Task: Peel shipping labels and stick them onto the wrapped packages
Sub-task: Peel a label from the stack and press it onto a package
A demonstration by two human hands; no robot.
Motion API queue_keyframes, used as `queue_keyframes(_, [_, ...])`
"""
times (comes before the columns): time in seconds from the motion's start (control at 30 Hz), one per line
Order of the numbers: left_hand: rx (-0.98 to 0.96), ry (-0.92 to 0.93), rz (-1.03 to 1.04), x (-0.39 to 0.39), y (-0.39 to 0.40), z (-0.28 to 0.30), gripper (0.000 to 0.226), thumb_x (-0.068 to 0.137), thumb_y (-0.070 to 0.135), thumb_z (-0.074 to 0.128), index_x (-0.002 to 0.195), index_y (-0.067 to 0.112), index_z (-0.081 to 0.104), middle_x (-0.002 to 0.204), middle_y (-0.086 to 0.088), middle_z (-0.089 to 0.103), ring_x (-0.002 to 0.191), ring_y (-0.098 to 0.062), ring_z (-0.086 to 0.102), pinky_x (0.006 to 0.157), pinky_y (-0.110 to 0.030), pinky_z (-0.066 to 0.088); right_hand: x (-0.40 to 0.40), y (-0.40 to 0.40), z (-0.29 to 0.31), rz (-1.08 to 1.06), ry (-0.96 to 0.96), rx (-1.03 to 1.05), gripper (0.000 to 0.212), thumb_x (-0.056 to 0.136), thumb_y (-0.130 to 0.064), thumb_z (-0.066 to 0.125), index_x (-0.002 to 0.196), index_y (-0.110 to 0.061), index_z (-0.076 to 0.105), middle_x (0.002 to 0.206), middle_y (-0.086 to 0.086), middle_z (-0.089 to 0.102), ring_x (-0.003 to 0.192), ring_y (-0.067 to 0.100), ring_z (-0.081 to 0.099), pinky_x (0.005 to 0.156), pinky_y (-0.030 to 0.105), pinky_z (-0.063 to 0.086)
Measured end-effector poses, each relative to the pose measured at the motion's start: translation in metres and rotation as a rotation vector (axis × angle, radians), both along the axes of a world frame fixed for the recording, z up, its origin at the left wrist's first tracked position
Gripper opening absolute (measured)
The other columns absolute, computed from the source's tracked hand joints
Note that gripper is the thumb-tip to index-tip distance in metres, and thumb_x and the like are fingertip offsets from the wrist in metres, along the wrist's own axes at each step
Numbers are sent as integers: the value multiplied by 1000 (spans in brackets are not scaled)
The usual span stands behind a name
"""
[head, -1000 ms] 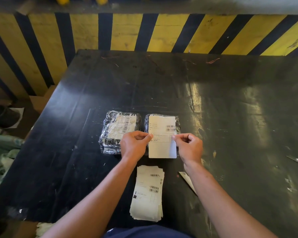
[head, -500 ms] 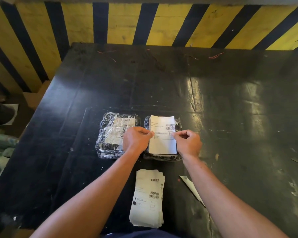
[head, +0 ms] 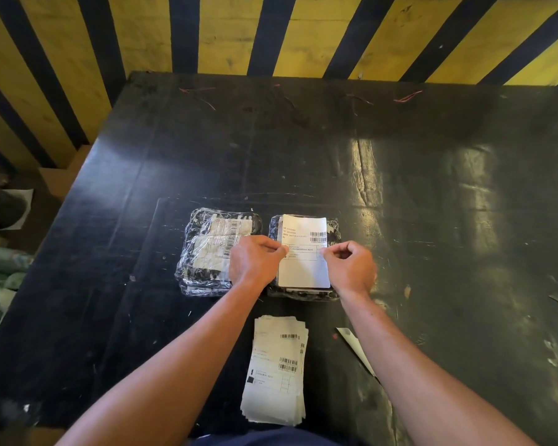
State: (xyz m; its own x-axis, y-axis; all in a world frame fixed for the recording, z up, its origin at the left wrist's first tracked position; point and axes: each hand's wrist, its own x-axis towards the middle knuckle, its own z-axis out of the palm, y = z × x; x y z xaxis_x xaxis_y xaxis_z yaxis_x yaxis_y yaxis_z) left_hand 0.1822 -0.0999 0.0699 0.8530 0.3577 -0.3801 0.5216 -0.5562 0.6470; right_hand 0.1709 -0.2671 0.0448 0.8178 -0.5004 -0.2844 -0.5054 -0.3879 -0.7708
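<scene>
We are working on a broad black tabletop point(head: 400, 175) with a yellow-and-black striped wall point(head: 226, 33) along its far edge. Most of its surface beyond and to the right of our hands is open, so there is plenty of room to slide a finished parcel away; to the left the edge drops off just beyond the left package.

Two wrapped packages lie side by side, close but apart. The left package point(head: 207, 255) already carries a label under its film. The right package point(head: 303, 292) is the one in hand: a white shipping label point(head: 303, 268) lies over it, covering most of its top, with dark wrap showing around the far corners and along the near edge.

Our left hand point(head: 255, 263) pinches the label's left edge and our right hand point(head: 351, 267) pinches its right edge, fingers curled. We judge this to be the placing step. To do it well we should keep the sheet taut and square to the package, land one edge, then smooth outward so no bubbles or creases form on the crinkled film.

The stack of unpeeled labels point(head: 276, 371) sits near us, between our forearms, with a strip of paper point(head: 355, 346) just to its right.
</scene>
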Motion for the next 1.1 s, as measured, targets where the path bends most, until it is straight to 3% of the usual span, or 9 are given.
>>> queue_keyframes(0.23, [52,-81,-6,-4,1,1,39,83,44,87,106,34,58,80,13,72,76,-2,65,54,-22,42,1,0,-4,35,-31,-67,20,81,-31,83,76,-27,64,68,-14,67,75,16,68,91,55,55])
queue_keyframes(0.33, [142,-168,-123,-5,5,-2,29,86,38,85,101,30,61,85,10,68,79,-8,64,61,-24,45,-2,-5,-8,81,-101,-159,28,80,-35,83,88,-29,57,81,-9,64,75,16,63,89,54,54])
queue_keyframes(0.4, [234,-324,-328,-14,9,-7,22,90,32,79,107,26,67,104,7,67,94,-12,63,76,-25,50,-10,-8,-9,211,-220,-322,22,85,-31,79,93,-27,59,92,-8,60,81,14,60,88,48,50])
queue_keyframes(0.47, [328,-436,-572,-26,11,-14,34,96,33,71,128,23,67,131,2,63,120,-16,58,100,-33,51,-22,-9,-6,432,-376,-491,16,90,-31,71,103,-24,65,104,-7,61,96,14,60,88,42,43])
queue_keyframes(0.53, [368,-384,-737,-38,12,-22,55,103,41,57,154,25,48,164,0,42,152,-20,37,123,-41,36,-35,-9,-7,680,-436,-560,30,97,-36,59,122,-21,66,125,-4,66,120,16,61,99,40,40])
queue_keyframes(0.63, [419,-279,-836,-51,15,-33,68,109,55,31,168,27,12,177,5,0,163,-14,-6,132,-38,7,-44,-7,-14,888,-258,-586,58,106,-44,34,159,-20,42,168,-2,36,158,17,27,128,53,19])
queue_keyframes(0.73, [416,-256,-851,-56,13,-39,70,109,58,22,168,27,1,176,6,-12,160,-9,-19,132,-37,-2,-30,-3,-14,956,-129,-596,66,106,-47,11,167,-23,19,175,-7,7,162,12,1,130,54,-6])
queue_keyframes(0.9, [431,-236,-842,-56,10,-43,73,109,54,30,169,25,1,176,5,-10,160,-10,-19,134,-42,2,12,11,-7,987,-54,-644,74,100,-48,1,168,-22,11,176,-5,2,163,14,-3,128,59,-9])
queue_keyframes(1.1, [449,-218,-856,-52,6,-33,73,109,57,27,168,23,-1,175,6,-10,161,-11,-15,133,-39,0,30,-20,-7,850,46,-675,72,101,-47,11,168,-22,4,176,-7,1,162,13,-2,125,59,-16])
